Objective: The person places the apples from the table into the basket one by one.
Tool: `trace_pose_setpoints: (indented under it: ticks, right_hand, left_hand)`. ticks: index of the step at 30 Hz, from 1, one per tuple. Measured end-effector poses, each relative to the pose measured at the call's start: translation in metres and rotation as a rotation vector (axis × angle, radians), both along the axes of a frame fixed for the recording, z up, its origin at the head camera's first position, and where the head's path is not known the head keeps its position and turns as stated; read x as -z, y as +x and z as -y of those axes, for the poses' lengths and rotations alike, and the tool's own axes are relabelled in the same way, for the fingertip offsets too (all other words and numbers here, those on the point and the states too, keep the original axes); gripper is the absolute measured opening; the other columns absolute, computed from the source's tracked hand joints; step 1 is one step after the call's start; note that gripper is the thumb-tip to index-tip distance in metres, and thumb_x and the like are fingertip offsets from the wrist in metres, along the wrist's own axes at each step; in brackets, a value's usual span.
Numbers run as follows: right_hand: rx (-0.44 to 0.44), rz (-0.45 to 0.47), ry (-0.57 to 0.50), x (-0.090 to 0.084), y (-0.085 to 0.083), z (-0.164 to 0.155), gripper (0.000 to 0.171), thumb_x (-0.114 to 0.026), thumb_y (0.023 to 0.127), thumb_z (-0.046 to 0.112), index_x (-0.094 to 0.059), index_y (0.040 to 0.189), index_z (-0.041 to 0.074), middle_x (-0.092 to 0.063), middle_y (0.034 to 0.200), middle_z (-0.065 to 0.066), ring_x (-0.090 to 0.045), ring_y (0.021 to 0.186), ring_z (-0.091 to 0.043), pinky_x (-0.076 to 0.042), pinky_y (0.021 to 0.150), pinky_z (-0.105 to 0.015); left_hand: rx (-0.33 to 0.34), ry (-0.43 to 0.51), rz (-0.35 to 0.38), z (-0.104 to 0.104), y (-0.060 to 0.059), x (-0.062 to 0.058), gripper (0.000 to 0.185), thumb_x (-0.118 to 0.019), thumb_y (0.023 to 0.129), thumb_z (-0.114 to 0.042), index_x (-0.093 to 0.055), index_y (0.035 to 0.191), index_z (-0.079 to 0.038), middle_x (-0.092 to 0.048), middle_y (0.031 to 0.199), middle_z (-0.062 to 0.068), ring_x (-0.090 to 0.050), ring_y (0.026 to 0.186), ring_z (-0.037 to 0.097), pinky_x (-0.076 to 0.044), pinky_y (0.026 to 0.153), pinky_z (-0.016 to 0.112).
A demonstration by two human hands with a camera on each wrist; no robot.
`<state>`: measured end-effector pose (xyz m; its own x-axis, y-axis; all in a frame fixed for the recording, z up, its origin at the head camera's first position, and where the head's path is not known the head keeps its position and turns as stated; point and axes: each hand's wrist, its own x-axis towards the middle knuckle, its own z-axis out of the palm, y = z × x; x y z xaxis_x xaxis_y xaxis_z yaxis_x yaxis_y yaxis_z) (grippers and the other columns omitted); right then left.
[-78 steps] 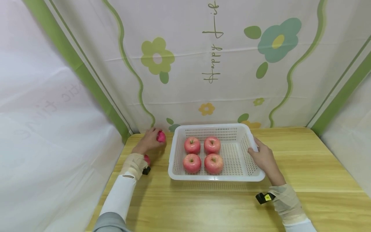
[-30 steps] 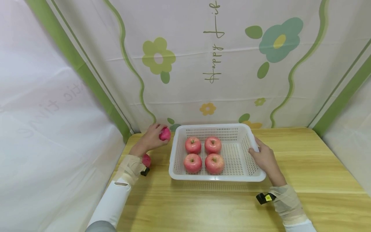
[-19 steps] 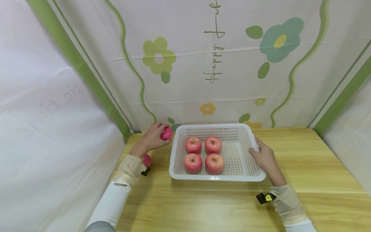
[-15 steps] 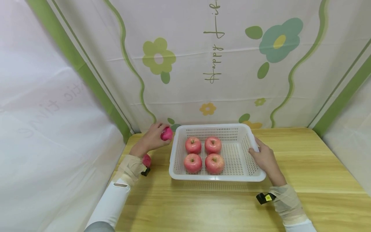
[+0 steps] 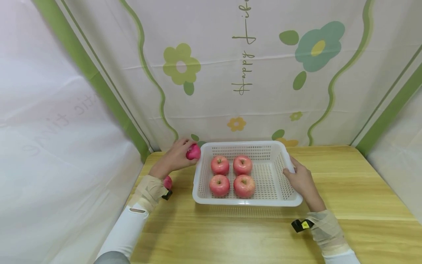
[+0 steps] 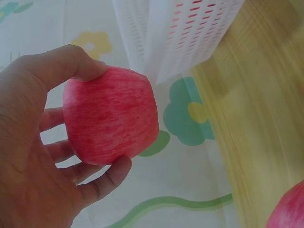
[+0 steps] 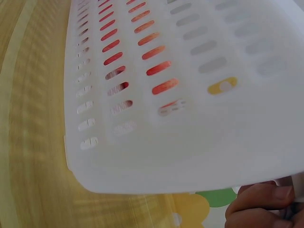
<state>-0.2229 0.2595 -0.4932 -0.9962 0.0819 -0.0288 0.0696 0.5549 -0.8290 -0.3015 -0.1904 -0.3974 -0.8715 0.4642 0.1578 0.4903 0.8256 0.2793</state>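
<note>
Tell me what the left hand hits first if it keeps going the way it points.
Probably the basket's left rim. The left hand grips an apple and points right toward it, about level with the rim; depth is hard to judge, so it might just clear the top.

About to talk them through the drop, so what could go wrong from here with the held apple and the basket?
The apple in the left hand sits level with the basket rim and could clip it. The right hand holds only one side, so a knock might shift the basket. Another apple by the left wrist could get nudged and roll.
</note>
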Motion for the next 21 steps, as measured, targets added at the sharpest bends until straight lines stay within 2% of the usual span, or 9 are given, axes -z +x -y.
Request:
trace_pose_setpoints:
  ticks: [12,21]
  right_hand:
    - [-0.002,-0.009,0.001,0.0,0.0,0.0,0.072,-0.051,0.107,0.018,-0.019,0.17,0.003,-0.058,0.135,-0.047,-0.079,0.085,-0.037,-0.066,0.06,-0.039]
    - [-0.003,-0.01,-0.007,0.0,0.001,0.002,0.072,-0.052,0.107,0.018,-0.019,0.17,0.004,-0.059,0.134,-0.047,-0.079,0.082,-0.035,-0.066,0.059,-0.038]
  left_hand:
    - [0.03,0.0,0.003,-0.008,0.0,-0.003,0.069,-0.081,0.086,-0.031,-0.059,0.147,-0.007,-0.056,0.137,0.015,-0.052,0.125,0.035,-0.06,0.093,0.047]
    - [0.046,-0.013,0.021,-0.02,0.0,-0.005,0.07,-0.082,0.086,-0.032,-0.058,0.148,-0.009,-0.056,0.14,0.016,-0.051,0.129,0.036,-0.057,0.098,0.05]
